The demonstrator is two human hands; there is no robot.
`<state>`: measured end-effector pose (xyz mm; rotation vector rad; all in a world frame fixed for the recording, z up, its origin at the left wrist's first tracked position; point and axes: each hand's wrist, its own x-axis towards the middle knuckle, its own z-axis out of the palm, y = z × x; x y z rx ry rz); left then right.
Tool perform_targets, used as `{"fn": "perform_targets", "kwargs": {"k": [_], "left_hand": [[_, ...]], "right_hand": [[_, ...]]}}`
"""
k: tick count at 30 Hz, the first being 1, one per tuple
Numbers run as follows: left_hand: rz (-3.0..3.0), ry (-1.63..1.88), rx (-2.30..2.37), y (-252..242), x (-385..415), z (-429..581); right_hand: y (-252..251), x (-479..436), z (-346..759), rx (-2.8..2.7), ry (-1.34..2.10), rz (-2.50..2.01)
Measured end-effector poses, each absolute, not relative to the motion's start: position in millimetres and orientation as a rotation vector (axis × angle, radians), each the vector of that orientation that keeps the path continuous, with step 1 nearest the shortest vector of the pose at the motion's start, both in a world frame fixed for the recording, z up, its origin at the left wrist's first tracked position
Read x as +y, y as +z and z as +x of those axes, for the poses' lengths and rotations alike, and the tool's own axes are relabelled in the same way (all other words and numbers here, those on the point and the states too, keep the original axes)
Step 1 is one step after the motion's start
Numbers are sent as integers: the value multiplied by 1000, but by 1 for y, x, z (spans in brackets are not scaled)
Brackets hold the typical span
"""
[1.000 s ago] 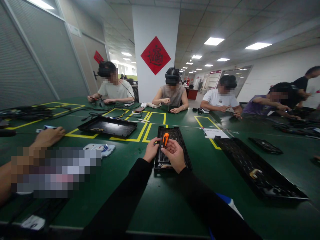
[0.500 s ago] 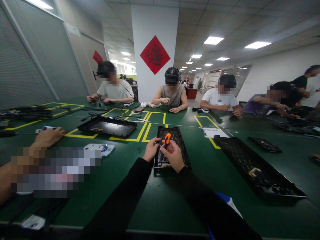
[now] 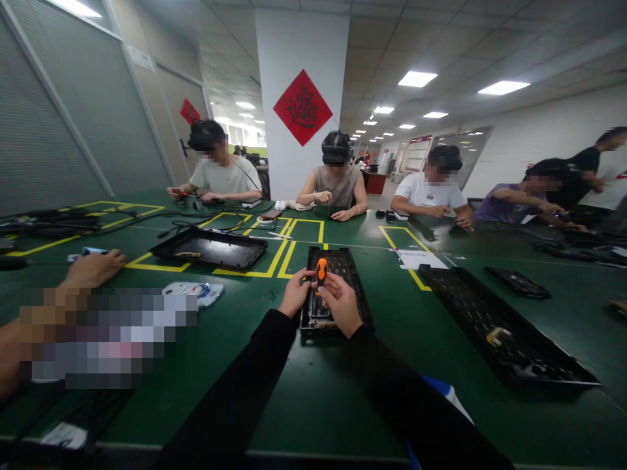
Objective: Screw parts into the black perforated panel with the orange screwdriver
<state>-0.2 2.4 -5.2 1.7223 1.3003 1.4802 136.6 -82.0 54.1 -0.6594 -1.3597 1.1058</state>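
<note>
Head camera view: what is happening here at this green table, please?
A person in black sleeves works over a black tray on the green table. The right hand holds an orange-handled screwdriver upright, tip down in the tray. The left hand rests at the tray's left edge. Other people sit around the table at similar trays.

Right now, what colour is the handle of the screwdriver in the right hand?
Orange with a black band, on the screwdriver held in the right hand; the head view shows it.
</note>
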Motion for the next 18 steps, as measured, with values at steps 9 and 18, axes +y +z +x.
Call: {"fn": "perform_targets", "kwargs": {"k": [9,18], "left_hand": [[1703,1461,1327,-4,2,0],[1698,1463,1346,-3,0,0]], "right_hand": [[55,-82,135,-1414,1118,-667],[50,-77,137,-1418,1047,-671]]}}
